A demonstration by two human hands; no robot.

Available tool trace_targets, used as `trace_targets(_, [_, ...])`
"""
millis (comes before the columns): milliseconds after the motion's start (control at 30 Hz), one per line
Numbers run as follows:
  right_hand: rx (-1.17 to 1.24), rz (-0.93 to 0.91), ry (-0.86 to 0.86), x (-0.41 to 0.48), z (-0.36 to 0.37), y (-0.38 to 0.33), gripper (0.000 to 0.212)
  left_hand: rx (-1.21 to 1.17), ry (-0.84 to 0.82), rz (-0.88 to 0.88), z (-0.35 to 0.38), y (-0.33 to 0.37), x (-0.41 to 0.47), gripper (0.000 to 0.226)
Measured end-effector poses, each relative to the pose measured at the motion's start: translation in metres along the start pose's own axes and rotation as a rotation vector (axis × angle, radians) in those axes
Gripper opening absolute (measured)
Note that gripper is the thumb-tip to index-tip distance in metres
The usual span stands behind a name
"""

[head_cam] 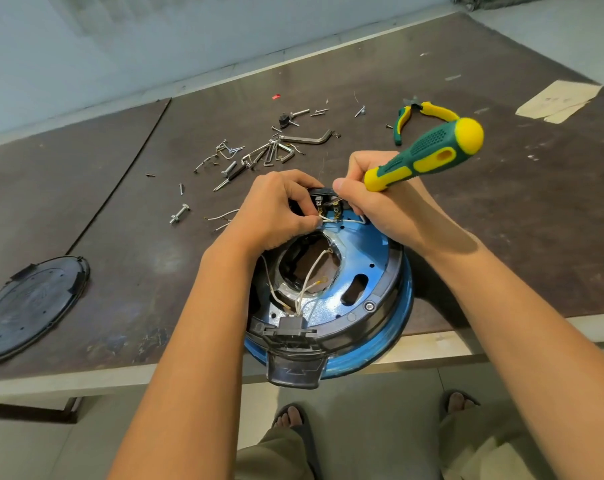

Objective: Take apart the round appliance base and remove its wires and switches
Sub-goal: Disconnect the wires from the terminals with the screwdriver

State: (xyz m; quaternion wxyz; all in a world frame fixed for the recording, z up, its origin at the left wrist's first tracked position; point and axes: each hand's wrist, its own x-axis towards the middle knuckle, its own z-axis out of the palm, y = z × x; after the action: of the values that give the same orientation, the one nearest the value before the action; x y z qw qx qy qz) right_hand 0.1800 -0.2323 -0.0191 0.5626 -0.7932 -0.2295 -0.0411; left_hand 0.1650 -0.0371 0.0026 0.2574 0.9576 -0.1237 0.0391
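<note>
The round blue appliance base (366, 258) lies upside down at the table's near edge, its black rim overhanging the edge. White wires (307, 282) run from a black switch block (291, 323) at the near side up through the centre opening. At the far rim sits a black terminal block (323, 197) with metal tabs. My left hand (276, 213) pinches a white wire at that block. My right hand (383, 206) grips a green and yellow screwdriver (428, 154), its tip down at the terminals and hidden by my fingers.
A black round cover plate (30, 306) lies at the left. Loose screws, bolts and hex keys (259, 150) are scattered behind the base. Green and yellow pliers (421, 116) lie at the back right, cut wire pieces (220, 216) left of the base, paper (560, 100) far right.
</note>
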Motion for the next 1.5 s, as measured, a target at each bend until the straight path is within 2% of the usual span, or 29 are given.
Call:
trace_targets(233, [-0.02,-0.07,-0.049,0.003,-0.003,0.003,0.03,0.006,0.004,-0.005,0.001,0.0,0.0,0.018])
trace_targets(367, [-0.148,-0.091,-0.08,0.007,-0.003,-0.002,0.03,0.016,-0.009,0.001,0.0,0.0,0.001,0.017])
trace_targets(700, [-0.078,0.157,-0.002,0.013,0.003,-0.013,0.033,-0.009,-0.019,0.001,0.002,-0.002,0.002,0.011])
trace_targets(833, [-0.305,0.067,-0.015,0.009,0.008,-0.014,0.028,-0.003,-0.003,0.008,0.003,-0.002,0.002,0.014])
trace_targets(933, [-0.055,0.037,0.014,0.001,0.003,-0.006,0.027,-0.023,-0.002,0.003,0.002,-0.004,0.002,0.013])
trace_targets(1033, [-0.045,-0.044,0.004,0.0,0.0,0.001,0.028,-0.022,0.005,0.0,0.002,-0.004,0.002,0.011])
trace_targets(1167, [0.058,-0.05,0.011,0.001,-0.001,0.004,0.032,-0.043,-0.013,0.0,0.002,-0.004,0.002,0.011])
trace_targets(1500, [-0.085,-0.089,-0.075,0.008,-0.003,0.001,0.029,-0.017,0.009,-0.003,0.003,-0.006,0.003,0.014])
